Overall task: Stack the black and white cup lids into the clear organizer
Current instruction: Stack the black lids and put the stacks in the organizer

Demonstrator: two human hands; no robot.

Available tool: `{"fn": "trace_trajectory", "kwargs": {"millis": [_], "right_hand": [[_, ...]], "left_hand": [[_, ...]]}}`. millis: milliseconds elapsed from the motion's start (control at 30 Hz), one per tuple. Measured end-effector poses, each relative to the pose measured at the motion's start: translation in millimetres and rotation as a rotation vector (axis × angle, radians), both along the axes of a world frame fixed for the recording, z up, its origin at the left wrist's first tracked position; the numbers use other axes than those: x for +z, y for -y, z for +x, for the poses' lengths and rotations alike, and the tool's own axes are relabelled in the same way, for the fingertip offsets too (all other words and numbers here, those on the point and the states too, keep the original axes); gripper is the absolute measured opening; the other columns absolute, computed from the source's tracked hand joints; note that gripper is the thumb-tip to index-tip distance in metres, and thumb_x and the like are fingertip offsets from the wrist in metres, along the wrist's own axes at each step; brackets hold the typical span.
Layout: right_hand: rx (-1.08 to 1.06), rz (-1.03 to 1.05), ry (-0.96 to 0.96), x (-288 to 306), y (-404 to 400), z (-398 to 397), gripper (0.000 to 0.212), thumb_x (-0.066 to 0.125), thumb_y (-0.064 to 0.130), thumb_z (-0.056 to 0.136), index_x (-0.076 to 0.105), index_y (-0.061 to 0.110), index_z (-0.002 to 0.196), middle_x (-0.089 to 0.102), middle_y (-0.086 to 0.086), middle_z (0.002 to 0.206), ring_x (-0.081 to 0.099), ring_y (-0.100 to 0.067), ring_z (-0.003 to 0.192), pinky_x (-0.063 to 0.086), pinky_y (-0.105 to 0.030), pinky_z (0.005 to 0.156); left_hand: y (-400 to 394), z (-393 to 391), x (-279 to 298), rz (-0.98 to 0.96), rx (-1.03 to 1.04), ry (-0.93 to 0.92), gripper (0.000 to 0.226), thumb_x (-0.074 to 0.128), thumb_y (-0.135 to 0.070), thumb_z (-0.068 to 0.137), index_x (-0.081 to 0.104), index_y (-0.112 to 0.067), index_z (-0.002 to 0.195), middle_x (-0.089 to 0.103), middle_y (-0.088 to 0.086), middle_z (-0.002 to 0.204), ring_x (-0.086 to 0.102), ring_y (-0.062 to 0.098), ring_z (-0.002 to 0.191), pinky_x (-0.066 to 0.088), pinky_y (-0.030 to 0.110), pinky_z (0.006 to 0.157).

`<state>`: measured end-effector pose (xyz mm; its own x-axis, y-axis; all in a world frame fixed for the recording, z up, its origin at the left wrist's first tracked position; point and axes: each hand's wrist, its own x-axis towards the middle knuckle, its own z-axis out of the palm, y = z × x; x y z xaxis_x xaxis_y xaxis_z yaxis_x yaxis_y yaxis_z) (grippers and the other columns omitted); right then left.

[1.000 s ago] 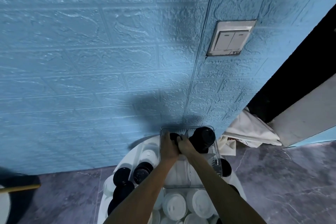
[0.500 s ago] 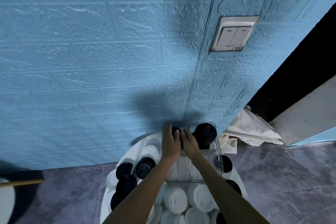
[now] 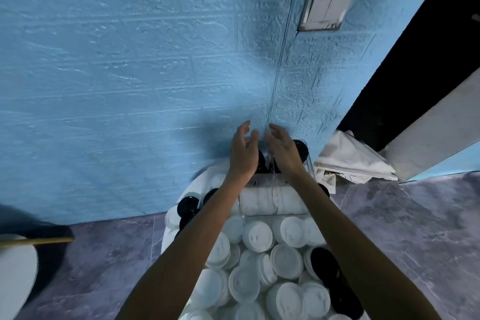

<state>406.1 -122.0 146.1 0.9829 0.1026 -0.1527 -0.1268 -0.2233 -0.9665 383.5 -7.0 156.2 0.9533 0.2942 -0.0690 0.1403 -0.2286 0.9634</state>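
- Above the clear organizer point(image 3: 272, 187): left hand point(image 3: 242, 152) and right hand point(image 3: 284, 149), fingers spread, holding nothing.
- Organizer on round table point(image 3: 171, 218), white lids point(image 3: 259, 201) stacked inside.
- Loose white lids point(image 3: 259, 236) and black lids point(image 3: 322, 260) piled nearer.

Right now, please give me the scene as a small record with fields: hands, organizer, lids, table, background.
left hand: open, fingers spread, raised over the organizer's far end, holding nothing
right hand: open, palm facing the left hand, holding nothing
organizer: clear, on the table, near the wall
in organizer: white lids in a row on edge at the near end; black lids at the far end
loose lids: many white ones on the near side, a few black ones among them
table: white, round
background: blue wall, switch, white cloth
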Motion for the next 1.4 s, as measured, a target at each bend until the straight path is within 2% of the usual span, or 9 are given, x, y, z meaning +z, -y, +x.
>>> {"fn": "trace_trajectory", "kwargs": {"millis": [100,200,300,400,567,867,1000,1233,1400], "right_hand": [[0.01,0.03,0.07,30.7,2.3,-23.6,0.046,0.055,0.048,0.098,0.05,0.03,0.141,0.061,0.011,0.124,0.062,-0.018,0.119,0.051,-0.045,0.103],[0.031,0.051,0.128,57.1,4.8,-49.3,0.046,0.054,0.05,0.099,0.051,0.032,0.141,0.062,0.007,0.129,0.063,-0.015,0.116,0.055,-0.044,0.099],[0.042,0.085,0.164,76.9,8.5,-72.7,0.049,0.054,0.06,0.092,0.054,0.039,0.136,0.063,0.006,0.131,0.065,-0.015,0.113,0.057,-0.043,0.095],[0.062,0.098,0.196,82.4,11.4,-90.0,0.048,0.054,0.067,0.087,0.056,0.047,0.13,0.063,0.01,0.13,0.064,-0.013,0.116,0.053,-0.045,0.102],[0.119,0.124,0.272,70.1,18.8,-111.9,0.039,0.054,0.064,0.087,0.057,0.051,0.124,0.065,0.009,0.128,0.065,-0.015,0.117,0.053,-0.048,0.103],[0.264,0.114,0.386,8.4,39.3,-166.0,0.047,0.051,0.053,0.095,0.053,0.032,0.137,0.065,0.007,0.127,0.067,-0.01,0.112,0.055,-0.039,0.098],[0.311,0.077,0.453,-30.0,48.6,-199.2,0.045,0.052,0.052,0.095,0.054,0.033,0.136,0.066,0.009,0.124,0.067,-0.013,0.11,0.055,-0.041,0.097],[0.316,0.018,0.587,-79.0,69.0,-286.6,0.042,0.057,0.053,0.093,0.056,0.036,0.132,0.068,0.016,0.113,0.068,-0.01,0.104,0.054,-0.041,0.097],[0.263,-0.101,0.587,-112.5,93.2,-362.2,0.052,0.056,0.056,0.093,0.05,0.035,0.14,0.064,0.023,0.115,0.063,0.008,0.101,0.05,-0.011,0.083]], "left_hand": [[-5.4,-22.3,25.3,-0.037,0.017,0.075,0.042,0.049,-0.032,0.109,0.047,-0.021,0.149,0.052,0.002,0.15,0.053,0.009,0.125,0.038,0.021,0.1],[-11.7,-45.8,45.4,-0.071,0.021,0.155,0.041,0.051,-0.033,0.108,0.05,-0.023,0.147,0.055,0.003,0.146,0.057,0.016,0.126,0.042,0.018,0.099],[-14.7,-65.8,57.6,-0.1,0.031,0.219,0.038,0.052,-0.037,0.106,0.054,-0.027,0.142,0.06,0.005,0.139,0.062,0.027,0.115,0.047,0.025,0.097],[-15.7,-82.7,62.1,-0.115,0.047,0.254,0.041,0.052,-0.04,0.105,0.053,-0.027,0.144,0.06,0.003,0.139,0.062,0.016,0.115,0.049,0.028,0.102],[-12.3,-109.8,51.6,-0.153,0.113,0.264,0.046,0.049,-0.056,0.096,0.053,-0.041,0.14,0.058,-0.012,0.138,0.061,0.01,0.124,0.049,0.043,0.11],[1.3,-174.5,-0.6,-0.094,0.109,0.412,0.048,0.049,-0.052,0.098,0.052,-0.038,0.143,0.061,-0.019,0.132,0.063,0.008,0.121,0.051,0.044,0.108],[-0.4,-213.4,-39.8,-0.025,0.121,0.478,0.048,0.05,-0.054,0.096,0.053,-0.039,0.142,0.062,-0.018,0.131,0.064,0.007,0.119,0.051,0.044,0.107],[12.4,-304.3,-101.9,0.05,0.116,0.561,0.043,0.051,-0.052,0.1,0.053,-0.037,0.141,0.062,-0.019,0.128,0.065,0.002,0.114,0.052,0.039,0.104],[37.3,-374.8,-135.6,0.146,0.109,0.506,0.04,0.053,-0.045,0.105,0.053,-0.035,0.143,0.061,-0.01,0.134,0.06,-0.007,0.112,0.047,0.013,0.092]]}}
